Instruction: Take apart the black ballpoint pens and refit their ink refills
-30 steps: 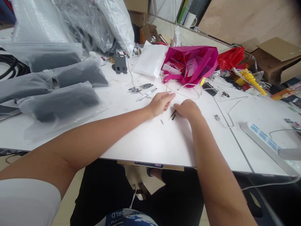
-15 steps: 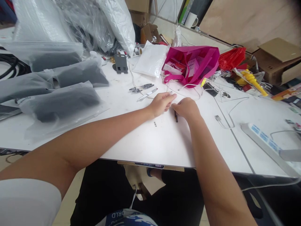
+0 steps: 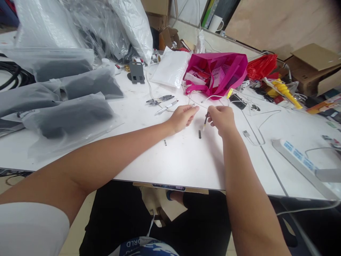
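My left hand (image 3: 183, 117) is closed in a pinch above the white table (image 3: 160, 163); a tiny piece seems to show at its fingertips, too small to name. To its right, my right hand (image 3: 220, 119) grips a thin dark pen part (image 3: 206, 119) with a pale lower tip pointing down at the table. Just below that tip lies a short black piece (image 3: 199, 134). A small silver-and-dark piece (image 3: 165, 142) rests on the table below my left wrist. Several pens (image 3: 161, 100) lie beyond my left hand, a white one (image 3: 167, 107) nearest to it.
Frosted bags (image 3: 69, 115) with dark contents fill the left side. Behind my hands are a white packet (image 3: 172, 67), a grey stand (image 3: 137, 72) and a magenta bag (image 3: 230, 69). Cables and a power strip (image 3: 298, 156) lie at the right.
My right hand has moved right and up, away from my left hand, with the thin dark part. The short black piece now lies free. The small silver-and-dark piece has shifted left.
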### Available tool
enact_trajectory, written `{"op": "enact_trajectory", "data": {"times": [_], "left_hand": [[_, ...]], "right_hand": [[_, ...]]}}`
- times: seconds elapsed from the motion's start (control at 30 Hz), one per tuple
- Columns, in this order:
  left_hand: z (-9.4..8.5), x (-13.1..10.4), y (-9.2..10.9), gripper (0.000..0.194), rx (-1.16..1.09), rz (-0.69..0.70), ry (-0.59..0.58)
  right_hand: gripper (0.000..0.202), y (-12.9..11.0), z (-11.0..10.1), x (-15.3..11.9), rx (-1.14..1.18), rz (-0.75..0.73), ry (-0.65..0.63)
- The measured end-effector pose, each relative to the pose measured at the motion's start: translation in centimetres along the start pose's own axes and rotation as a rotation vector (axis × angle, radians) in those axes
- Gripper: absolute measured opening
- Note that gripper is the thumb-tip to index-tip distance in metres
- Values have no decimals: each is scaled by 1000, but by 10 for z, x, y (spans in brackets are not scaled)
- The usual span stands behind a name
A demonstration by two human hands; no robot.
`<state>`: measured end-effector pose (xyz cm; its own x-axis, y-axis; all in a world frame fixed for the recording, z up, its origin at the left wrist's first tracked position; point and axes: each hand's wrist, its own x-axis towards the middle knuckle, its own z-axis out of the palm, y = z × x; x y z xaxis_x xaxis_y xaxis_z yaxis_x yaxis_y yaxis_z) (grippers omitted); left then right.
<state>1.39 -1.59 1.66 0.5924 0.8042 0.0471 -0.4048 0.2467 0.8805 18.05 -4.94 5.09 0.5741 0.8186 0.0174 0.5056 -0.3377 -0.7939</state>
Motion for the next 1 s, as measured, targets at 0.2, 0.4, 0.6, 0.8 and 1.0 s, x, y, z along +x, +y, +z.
{"op": "enact_trajectory", "data": {"times": [0.2, 0.4, 0.6, 0.8, 1.0], "left_hand": [[-4, 2, -3, 58, 9, -69, -106], [0, -4, -2, 61, 56, -303, -325], [10, -17, -5, 57, 101, -341, -465], [12, -18, -3, 53, 142, -302, -394], [15, -18, -4, 45, 134, -227, -320]], "right_hand": [[31, -13, -7, -7, 667, -76, 13], [40, -16, -4, -4, 820, -124, 140], [38, -11, 5, -3, 829, -255, 200], [39, -12, 9, -8, 752, -386, 230], [30, -7, 10, -8, 647, -561, 262]]}}
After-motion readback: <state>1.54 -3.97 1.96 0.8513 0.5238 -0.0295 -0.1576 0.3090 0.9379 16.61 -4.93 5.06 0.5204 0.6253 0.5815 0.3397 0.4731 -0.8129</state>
